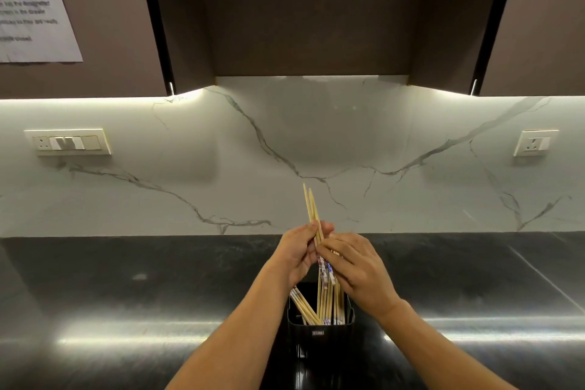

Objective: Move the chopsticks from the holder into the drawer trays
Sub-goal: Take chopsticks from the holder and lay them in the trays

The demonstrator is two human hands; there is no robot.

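Observation:
A black rectangular holder (319, 334) stands on the dark counter at bottom centre, with several bamboo chopsticks (327, 301) in it. Just above the holder, my left hand (297, 255) is closed around a pair of chopsticks (311, 209) whose thin tips point up and away toward the wall. My right hand (357, 266) grips the same bundle lower down, near its patterned ends, fingers wrapped over the sticks. No drawer or tray is in view.
The glossy dark countertop (126, 310) runs left and right of the holder. A marble backsplash (316, 142) rises behind, with a switch panel (68, 142) at left and a socket (535, 142) at right. Dark wall cabinets (316, 25) hang overhead.

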